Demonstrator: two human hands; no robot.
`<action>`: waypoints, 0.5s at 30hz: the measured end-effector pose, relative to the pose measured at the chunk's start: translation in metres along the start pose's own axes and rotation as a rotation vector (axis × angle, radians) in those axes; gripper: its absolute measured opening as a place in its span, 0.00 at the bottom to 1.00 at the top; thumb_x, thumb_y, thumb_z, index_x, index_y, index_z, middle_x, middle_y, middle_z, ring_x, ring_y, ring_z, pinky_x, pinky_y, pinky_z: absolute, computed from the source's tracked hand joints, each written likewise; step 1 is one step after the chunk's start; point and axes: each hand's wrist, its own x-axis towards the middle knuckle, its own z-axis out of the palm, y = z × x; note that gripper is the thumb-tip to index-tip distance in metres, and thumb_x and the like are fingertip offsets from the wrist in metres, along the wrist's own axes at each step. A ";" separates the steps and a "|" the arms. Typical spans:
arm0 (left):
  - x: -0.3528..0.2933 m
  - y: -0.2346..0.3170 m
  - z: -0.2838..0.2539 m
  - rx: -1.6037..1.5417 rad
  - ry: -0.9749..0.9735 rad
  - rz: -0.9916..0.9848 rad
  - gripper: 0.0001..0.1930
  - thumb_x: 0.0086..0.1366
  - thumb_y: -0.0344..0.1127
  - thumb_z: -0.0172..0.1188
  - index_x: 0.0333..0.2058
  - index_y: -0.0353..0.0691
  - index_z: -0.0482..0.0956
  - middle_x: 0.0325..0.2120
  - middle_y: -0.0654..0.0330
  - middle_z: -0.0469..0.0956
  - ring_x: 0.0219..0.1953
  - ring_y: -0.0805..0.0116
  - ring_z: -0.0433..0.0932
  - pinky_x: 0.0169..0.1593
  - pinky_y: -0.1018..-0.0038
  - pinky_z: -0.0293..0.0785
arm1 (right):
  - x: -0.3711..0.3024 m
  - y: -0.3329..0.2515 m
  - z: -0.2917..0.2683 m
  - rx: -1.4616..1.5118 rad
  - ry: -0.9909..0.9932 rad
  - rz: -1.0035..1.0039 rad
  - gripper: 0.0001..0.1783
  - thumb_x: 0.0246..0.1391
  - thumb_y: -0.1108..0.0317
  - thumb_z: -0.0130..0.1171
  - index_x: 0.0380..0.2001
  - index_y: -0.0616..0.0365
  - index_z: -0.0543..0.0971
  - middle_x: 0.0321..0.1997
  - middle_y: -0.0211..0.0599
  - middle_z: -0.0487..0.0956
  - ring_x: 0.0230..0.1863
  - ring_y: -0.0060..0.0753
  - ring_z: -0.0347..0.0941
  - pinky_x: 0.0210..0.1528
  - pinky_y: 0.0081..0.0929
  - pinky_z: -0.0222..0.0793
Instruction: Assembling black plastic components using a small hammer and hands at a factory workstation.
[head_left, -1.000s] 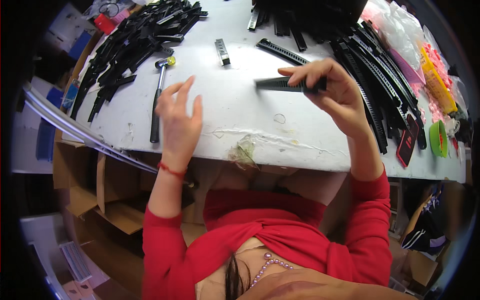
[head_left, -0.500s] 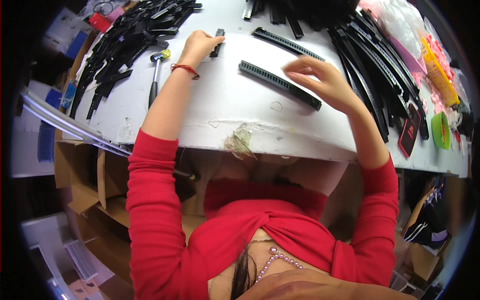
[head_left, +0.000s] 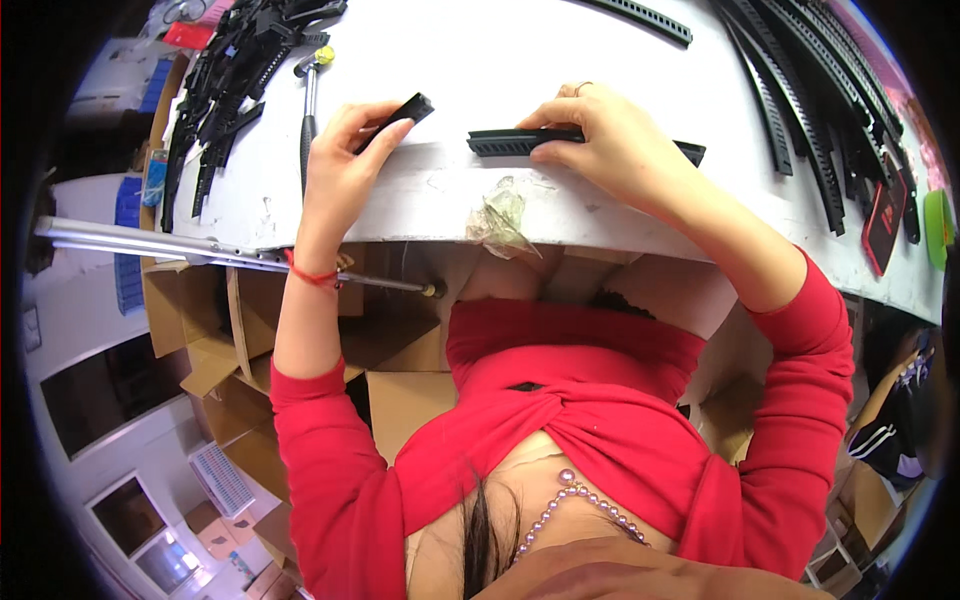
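Left hand [head_left: 340, 165] pinches one short black clip [head_left: 398, 115] between thumb and fingers. Right hand [head_left: 610, 145], fingers curled, presses one long black toothed strip [head_left: 505, 143] onto the white table [head_left: 450, 60]. One hammer [head_left: 310, 100] lies beside; cardboard boxes [head_left: 215, 330] below, contents hidden.

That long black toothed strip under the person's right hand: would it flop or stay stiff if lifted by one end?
The toothed strip looks like thin moulded plastic, so probably light. It lies straight under the right hand, yet similar strips seem to curve, so it may flex.
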 end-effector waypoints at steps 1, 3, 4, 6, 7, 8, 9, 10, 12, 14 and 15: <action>-0.006 0.005 0.001 0.003 -0.014 -0.007 0.10 0.65 0.24 0.61 0.44 0.33 0.80 0.44 0.61 0.79 0.38 0.79 0.76 0.42 0.84 0.71 | -0.001 0.002 0.001 0.010 -0.001 0.012 0.16 0.47 0.65 0.66 0.41 0.55 0.84 0.39 0.45 0.79 0.45 0.47 0.76 0.50 0.36 0.71; -0.016 0.014 0.006 -0.087 0.038 0.080 0.06 0.63 0.26 0.62 0.39 0.33 0.78 0.42 0.57 0.81 0.41 0.72 0.80 0.46 0.77 0.75 | -0.001 0.005 0.001 -0.032 0.001 -0.093 0.15 0.48 0.64 0.65 0.41 0.54 0.84 0.39 0.43 0.79 0.46 0.46 0.75 0.51 0.36 0.70; -0.023 0.011 0.005 -0.045 -0.011 0.052 0.06 0.62 0.24 0.62 0.37 0.34 0.76 0.43 0.54 0.82 0.44 0.71 0.80 0.48 0.75 0.75 | 0.000 0.005 0.002 -0.024 0.002 -0.089 0.15 0.48 0.64 0.65 0.41 0.54 0.84 0.39 0.43 0.79 0.46 0.46 0.75 0.51 0.36 0.70; -0.031 0.009 0.012 0.098 -0.029 0.166 0.07 0.60 0.24 0.64 0.36 0.35 0.77 0.40 0.54 0.83 0.43 0.69 0.81 0.48 0.75 0.75 | 0.001 0.005 0.002 0.032 -0.055 -0.044 0.16 0.48 0.64 0.66 0.42 0.53 0.84 0.39 0.42 0.79 0.46 0.46 0.75 0.51 0.36 0.70; -0.032 0.007 0.015 0.157 -0.018 0.234 0.08 0.58 0.24 0.65 0.36 0.35 0.78 0.40 0.54 0.83 0.42 0.68 0.81 0.48 0.75 0.76 | 0.001 0.005 0.002 0.034 -0.053 -0.039 0.16 0.48 0.64 0.66 0.42 0.53 0.84 0.39 0.42 0.79 0.46 0.46 0.75 0.51 0.36 0.70; -0.034 0.007 0.016 0.112 -0.032 0.194 0.09 0.58 0.24 0.67 0.37 0.35 0.79 0.39 0.54 0.83 0.42 0.68 0.81 0.47 0.74 0.75 | 0.000 0.005 0.003 0.033 -0.050 -0.047 0.16 0.48 0.65 0.66 0.42 0.54 0.84 0.38 0.42 0.78 0.45 0.44 0.74 0.50 0.34 0.69; -0.035 0.008 0.017 0.111 -0.037 0.195 0.09 0.58 0.24 0.67 0.37 0.35 0.79 0.39 0.54 0.83 0.42 0.68 0.81 0.47 0.74 0.75 | 0.000 0.006 0.003 0.032 -0.047 -0.055 0.16 0.48 0.67 0.67 0.43 0.56 0.84 0.37 0.41 0.77 0.44 0.43 0.74 0.49 0.33 0.69; -0.036 0.009 0.018 0.053 -0.018 0.181 0.10 0.57 0.24 0.67 0.39 0.35 0.79 0.39 0.54 0.83 0.42 0.68 0.81 0.47 0.74 0.75 | 0.000 0.007 0.004 0.034 -0.047 -0.050 0.16 0.48 0.67 0.67 0.43 0.56 0.84 0.37 0.41 0.77 0.44 0.43 0.74 0.49 0.33 0.69; -0.040 0.015 0.020 -0.090 0.030 0.078 0.15 0.57 0.22 0.67 0.44 0.34 0.80 0.38 0.56 0.82 0.42 0.70 0.80 0.47 0.74 0.74 | 0.001 0.009 0.006 0.038 -0.018 -0.084 0.16 0.48 0.63 0.65 0.42 0.53 0.84 0.39 0.41 0.79 0.46 0.45 0.76 0.50 0.36 0.70; -0.035 0.027 0.020 -0.104 0.021 0.098 0.17 0.57 0.22 0.67 0.47 0.34 0.79 0.38 0.57 0.82 0.41 0.70 0.80 0.46 0.75 0.75 | 0.002 0.008 0.007 0.031 -0.027 -0.079 0.16 0.48 0.63 0.65 0.43 0.52 0.84 0.39 0.41 0.80 0.45 0.45 0.76 0.50 0.36 0.70; -0.033 0.031 0.021 -0.116 0.018 0.121 0.20 0.57 0.22 0.67 0.49 0.34 0.79 0.38 0.58 0.82 0.40 0.71 0.80 0.46 0.75 0.75 | 0.002 0.008 0.006 0.022 -0.035 -0.079 0.17 0.48 0.63 0.65 0.43 0.52 0.84 0.39 0.41 0.80 0.45 0.45 0.76 0.49 0.36 0.70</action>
